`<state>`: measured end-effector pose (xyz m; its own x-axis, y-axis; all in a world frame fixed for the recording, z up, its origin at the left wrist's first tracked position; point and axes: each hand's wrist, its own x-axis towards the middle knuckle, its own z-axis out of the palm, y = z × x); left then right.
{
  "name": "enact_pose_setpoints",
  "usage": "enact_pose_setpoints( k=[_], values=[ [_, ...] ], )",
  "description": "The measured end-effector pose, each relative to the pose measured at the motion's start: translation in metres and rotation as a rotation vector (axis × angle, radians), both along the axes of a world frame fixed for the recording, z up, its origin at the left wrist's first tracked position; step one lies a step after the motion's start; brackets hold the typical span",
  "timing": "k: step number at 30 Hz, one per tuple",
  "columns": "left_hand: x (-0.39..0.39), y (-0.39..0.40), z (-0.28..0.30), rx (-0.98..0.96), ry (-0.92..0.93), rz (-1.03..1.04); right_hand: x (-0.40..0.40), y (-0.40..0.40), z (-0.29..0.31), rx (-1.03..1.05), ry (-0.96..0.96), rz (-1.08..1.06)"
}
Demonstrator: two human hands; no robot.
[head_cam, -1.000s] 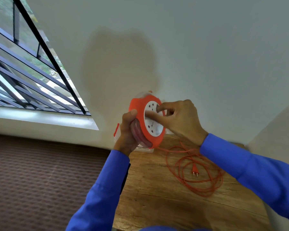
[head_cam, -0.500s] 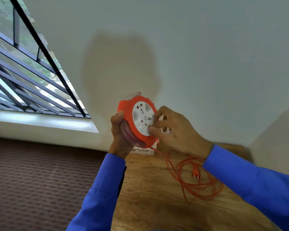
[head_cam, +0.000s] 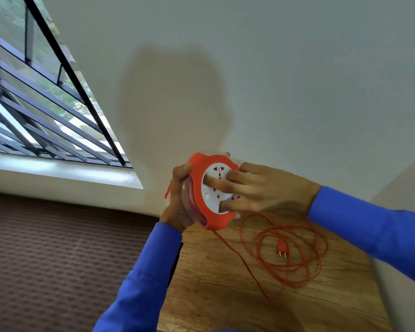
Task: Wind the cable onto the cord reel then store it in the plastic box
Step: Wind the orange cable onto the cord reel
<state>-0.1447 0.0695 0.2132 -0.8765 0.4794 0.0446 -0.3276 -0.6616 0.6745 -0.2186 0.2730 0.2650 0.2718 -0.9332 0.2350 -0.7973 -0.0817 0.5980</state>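
An orange cord reel [head_cam: 203,188] with a white socket face is held up on edge above the wooden table [head_cam: 225,295]. My left hand [head_cam: 179,202] grips its rim from the left side. My right hand [head_cam: 256,188] lies across the white face, fingers pressed on the sockets. A thin orange cable [head_cam: 295,257] runs down from the reel and lies in loose loops on the table, its orange plug [head_cam: 282,248] inside the loops. The plastic box is mostly hidden behind the reel; only a white and orange bit [head_cam: 167,194] shows.
A pale wall rises just behind the table. A barred window [head_cam: 34,111] with a white sill is at the left. Brown patterned carpet [head_cam: 58,259] covers the floor left of the table. A beige surface [head_cam: 403,212] borders the table's right side.
My right hand has turned the white face round, from a pinch with finger and thumb to fingers spread flat on it. The cable loops on the table have shifted a little.
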Motion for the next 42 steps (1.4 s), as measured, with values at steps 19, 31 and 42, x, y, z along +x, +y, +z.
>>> enact_pose_setpoints(
  k=[19,31,42],
  values=[
    [-0.005,0.013,0.018,-0.126,0.136,0.392,0.020,-0.033,0.006,-0.690,-1.199,-0.819],
    [-0.014,0.000,0.009,-0.110,0.237,0.526,0.052,-0.048,0.036,-0.607,-2.222,-0.931],
    [-0.001,-0.004,0.006,-0.045,0.109,0.385,0.036,-0.030,0.002,-0.227,-0.578,-0.397]
  ],
)
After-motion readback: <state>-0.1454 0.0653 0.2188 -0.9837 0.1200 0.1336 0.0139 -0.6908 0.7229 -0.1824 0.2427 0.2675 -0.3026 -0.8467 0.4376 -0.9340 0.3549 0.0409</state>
